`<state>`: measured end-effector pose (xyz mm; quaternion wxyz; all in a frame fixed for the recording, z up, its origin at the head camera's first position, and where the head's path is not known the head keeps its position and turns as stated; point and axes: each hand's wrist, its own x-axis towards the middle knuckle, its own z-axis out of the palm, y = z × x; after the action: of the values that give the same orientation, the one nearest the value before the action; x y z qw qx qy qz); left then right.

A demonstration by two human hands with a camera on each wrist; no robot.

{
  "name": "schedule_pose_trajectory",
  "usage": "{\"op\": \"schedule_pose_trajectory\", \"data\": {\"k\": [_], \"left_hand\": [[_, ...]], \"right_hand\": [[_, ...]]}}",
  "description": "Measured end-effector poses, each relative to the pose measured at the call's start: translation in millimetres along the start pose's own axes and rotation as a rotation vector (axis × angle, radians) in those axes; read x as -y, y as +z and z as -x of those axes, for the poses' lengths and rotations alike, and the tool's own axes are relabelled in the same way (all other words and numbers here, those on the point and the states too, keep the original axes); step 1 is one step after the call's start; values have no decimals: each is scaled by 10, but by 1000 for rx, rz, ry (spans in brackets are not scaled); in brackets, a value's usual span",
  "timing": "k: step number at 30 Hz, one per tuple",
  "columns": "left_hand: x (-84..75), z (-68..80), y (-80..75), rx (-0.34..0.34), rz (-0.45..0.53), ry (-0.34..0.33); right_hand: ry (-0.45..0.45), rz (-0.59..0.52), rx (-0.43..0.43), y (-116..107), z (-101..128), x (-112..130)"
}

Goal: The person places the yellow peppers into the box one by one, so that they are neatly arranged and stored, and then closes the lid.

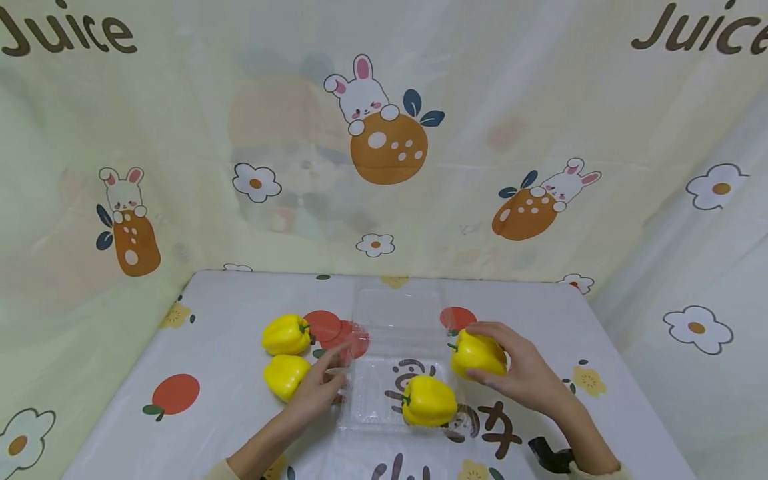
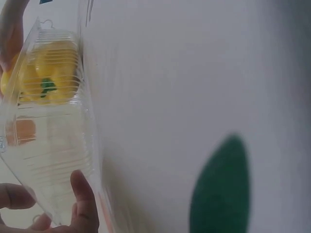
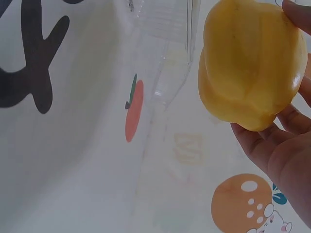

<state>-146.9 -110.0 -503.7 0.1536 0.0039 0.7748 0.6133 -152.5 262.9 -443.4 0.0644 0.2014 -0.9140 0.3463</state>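
Observation:
A clear plastic clamshell box (image 1: 393, 363) lies open in the middle of the table, and one yellow bell pepper (image 1: 429, 401) sits in its near tray. My right hand (image 1: 521, 370) grips a second yellow pepper (image 1: 477, 354) at the box's right edge; the right wrist view shows this pepper (image 3: 250, 63) held in my fingers (image 3: 272, 150). My left hand (image 1: 321, 387) pinches the left rim of the box, with the thumb (image 2: 85, 204) against the clear plastic (image 2: 48, 145). Two more yellow peppers (image 1: 287, 335) (image 1: 285, 375) lie on the table left of the box.
A white tablecloth (image 1: 198, 333) printed with oranges and flowers covers the table. A cream curtain (image 1: 384, 133) with rabbits hangs behind and on both sides. A black strap (image 1: 552, 457) sits on my right wrist.

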Motion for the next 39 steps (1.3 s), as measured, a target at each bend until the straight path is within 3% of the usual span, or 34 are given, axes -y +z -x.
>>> {"op": "schedule_pose_trajectory", "data": {"k": [39], "left_hand": [[14,-10,0,7,-5,4]], "right_hand": [[-17,-36,51,204,-130,64]]}}
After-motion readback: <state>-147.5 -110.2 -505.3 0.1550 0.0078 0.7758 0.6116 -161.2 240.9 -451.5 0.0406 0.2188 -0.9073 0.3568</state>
